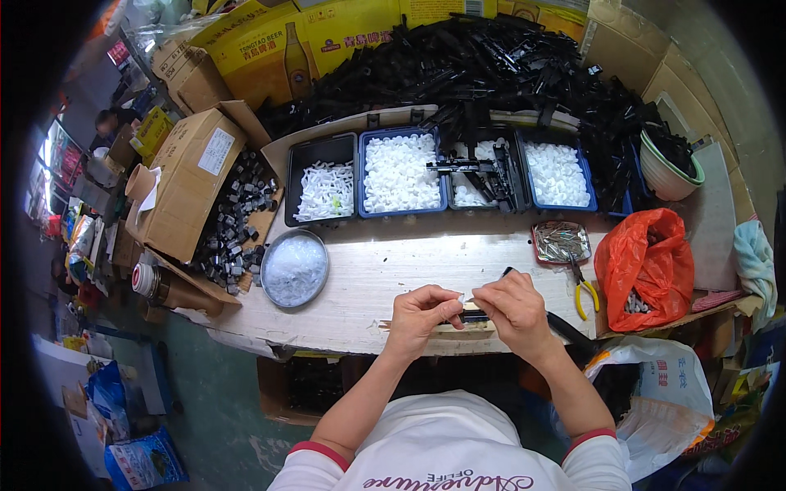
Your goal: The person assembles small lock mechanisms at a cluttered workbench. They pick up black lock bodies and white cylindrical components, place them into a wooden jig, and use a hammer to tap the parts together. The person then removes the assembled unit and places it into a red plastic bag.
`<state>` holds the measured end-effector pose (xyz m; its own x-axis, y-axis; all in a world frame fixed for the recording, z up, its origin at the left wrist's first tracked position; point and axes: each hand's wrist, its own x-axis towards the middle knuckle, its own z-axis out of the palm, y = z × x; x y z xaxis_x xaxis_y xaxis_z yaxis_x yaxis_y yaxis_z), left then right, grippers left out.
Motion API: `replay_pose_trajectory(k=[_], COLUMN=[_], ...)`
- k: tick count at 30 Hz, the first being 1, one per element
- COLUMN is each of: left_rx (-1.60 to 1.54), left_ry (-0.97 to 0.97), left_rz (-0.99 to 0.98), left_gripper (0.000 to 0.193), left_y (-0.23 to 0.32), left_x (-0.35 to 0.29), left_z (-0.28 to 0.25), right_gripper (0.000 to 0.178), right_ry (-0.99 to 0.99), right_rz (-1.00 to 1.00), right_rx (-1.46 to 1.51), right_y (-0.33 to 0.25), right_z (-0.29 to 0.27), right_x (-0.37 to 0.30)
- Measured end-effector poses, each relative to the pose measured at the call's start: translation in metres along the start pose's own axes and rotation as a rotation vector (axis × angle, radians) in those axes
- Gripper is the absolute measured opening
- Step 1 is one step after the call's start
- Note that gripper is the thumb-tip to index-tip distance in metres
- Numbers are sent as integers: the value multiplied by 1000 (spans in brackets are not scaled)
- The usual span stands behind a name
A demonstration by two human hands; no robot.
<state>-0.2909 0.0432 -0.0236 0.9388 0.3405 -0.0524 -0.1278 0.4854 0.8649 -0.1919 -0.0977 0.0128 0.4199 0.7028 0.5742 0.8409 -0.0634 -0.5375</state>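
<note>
Both my hands are raised over the near edge of the workbench [368, 282], their fingertips almost meeting. The left hand [424, 317] is closed in a pinch; what it holds is too small to name. My right hand [516, 315] is also closed, and a small whitish piece [467, 299] shows between the two hands at its fingertips. A black tip [508, 272] sticks out above the right hand's knuckles. Beneath the hands lies a long black part [475, 316], partly covered by the fingers.
Bins of small white plastic parts [401, 173] line the back, with black parts [475, 168] laid across one. Behind rises a heap of black plastic parts [442, 69]. A round metal dish [325, 260] stands left; yellow-handled pliers [586, 299], a pin tray [561, 242] and a red bag [647, 266] are right.
</note>
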Motion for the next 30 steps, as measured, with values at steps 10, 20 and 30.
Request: replay_pose_trajectory(k=[10,20,30], left_rx=[653,1120,1141], left_ry=[124,116,57], left_rz=[311,348,347], left_gripper=[10,9,12], left_y=[7,-20,-23], left_x=[-9,-20,-18], left_z=[-3,-26,-26], right_gripper=[12,11,7], right_ry=[-90,-386,-598], right_rz=[-20,-128,-173], right_rx=[-105,-254,-262], right_y=[3,17,14], right_z=[12,33,31], right_x=[-8,-10,5])
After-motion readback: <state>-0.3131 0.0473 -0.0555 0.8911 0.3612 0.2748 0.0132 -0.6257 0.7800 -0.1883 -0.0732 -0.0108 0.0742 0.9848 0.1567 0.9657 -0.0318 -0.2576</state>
